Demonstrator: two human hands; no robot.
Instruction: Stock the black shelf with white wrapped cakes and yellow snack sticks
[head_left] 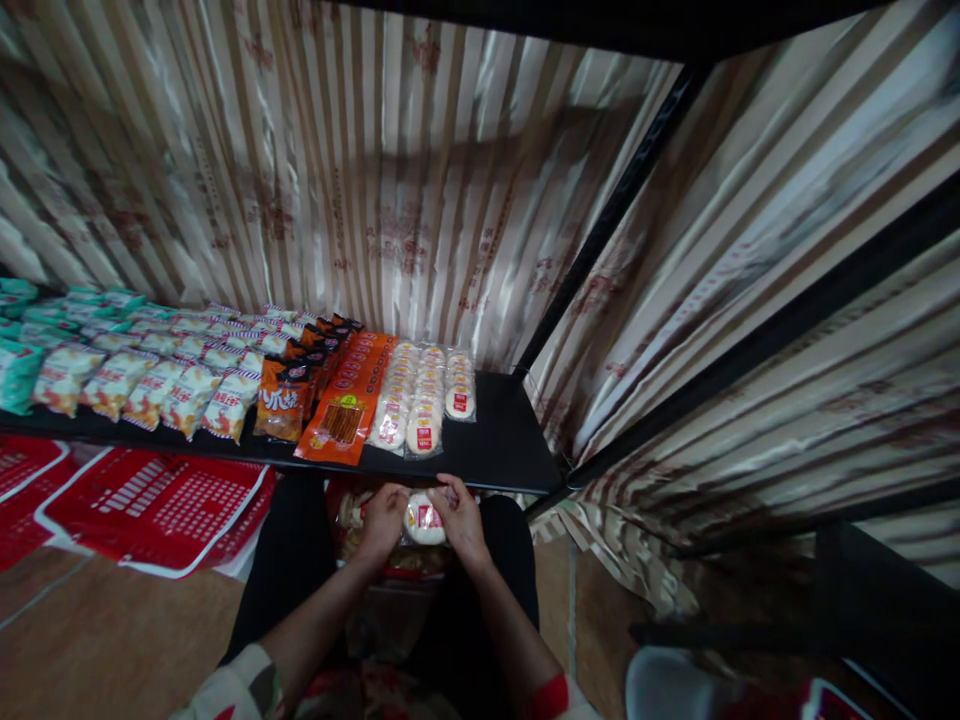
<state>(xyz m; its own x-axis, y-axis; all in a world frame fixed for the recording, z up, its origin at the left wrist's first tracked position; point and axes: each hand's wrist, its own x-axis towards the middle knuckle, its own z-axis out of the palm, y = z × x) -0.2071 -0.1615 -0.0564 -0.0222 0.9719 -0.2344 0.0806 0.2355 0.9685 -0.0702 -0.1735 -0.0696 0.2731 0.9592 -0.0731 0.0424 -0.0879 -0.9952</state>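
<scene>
Between my legs, just below the shelf's front edge, a round white cracker packet [425, 520] with a red label is held at both sides. My left hand [384, 520] grips its left edge with closed fingers. On its right edge, my right hand [461, 515] pinches the clear wrapper. Under the packet is a container with more packaged goods [420, 562], partly hidden by my hands. Above, matching white packets [424, 430] stand in rows on the black shelf [495, 440], beside a large orange snack bag [346, 400].
Further left on the shelf are smaller orange and black bags [279, 405], white snack bags [229, 405] and green bags [16, 375]. Red baskets [161, 505] sit below. A black upright post [600, 240] and striped curtain [450, 200] border the shelf. A blurred white object [664, 685] is at lower right.
</scene>
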